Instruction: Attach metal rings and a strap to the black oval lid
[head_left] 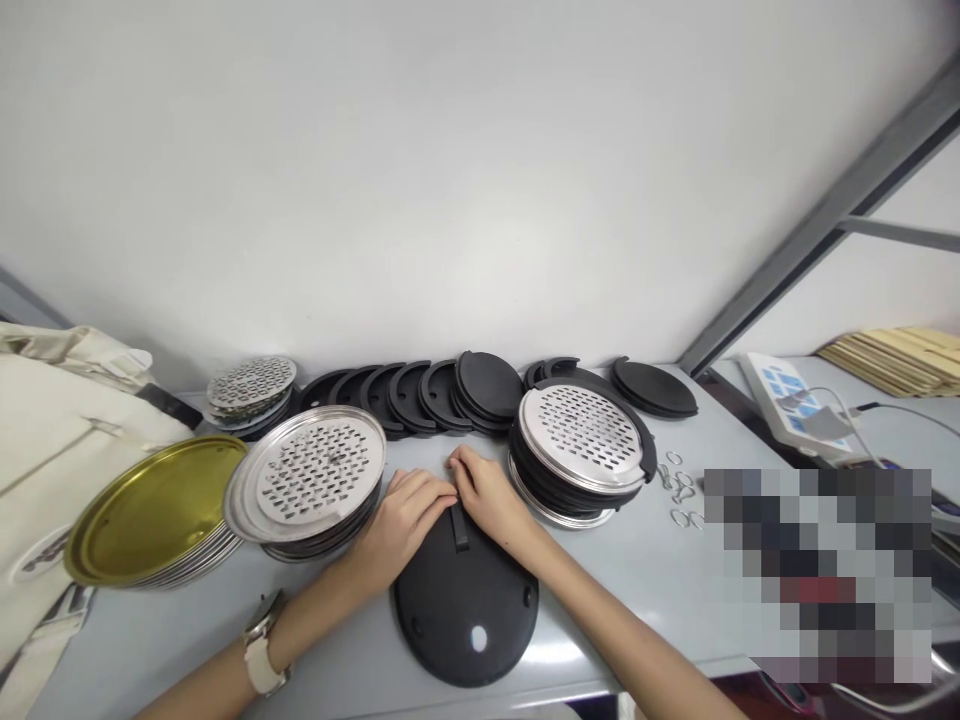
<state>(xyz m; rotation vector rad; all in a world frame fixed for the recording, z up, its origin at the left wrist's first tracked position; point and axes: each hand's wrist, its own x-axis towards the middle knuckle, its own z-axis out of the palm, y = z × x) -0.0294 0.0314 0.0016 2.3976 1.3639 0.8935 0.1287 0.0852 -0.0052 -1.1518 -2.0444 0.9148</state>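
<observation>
A flat round black plastic disc (465,610) lies at the near edge of the grey desk (645,570), one small hole showing pale near its front rim and a short black tab (459,527) standing at its far edge. Both hands meet at that tab: the left hand (405,520), a pale-strapped wristwatch (260,650) on its wrist, and the right hand (491,495) rest on the disc's far rim, fingers curled down together about the tab; whether they actually pinch it cannot be told from here.

To the left sits a stack of perforated round steel plates (311,480), and beyond it a stack of gold-lacquered round metal trays (154,515), nothing lying in them. To the right, one perforated steel plate tops a pile of black rings (581,450). A third, smaller pile of perforated discs (251,385) stands by the white wall. Along that wall run about five overlapping black notched rings (390,395) and two low heaps of black discs (652,388). A scatter of small wire rings (681,492) lies right of the pile, near a blurred patch.
</observation>
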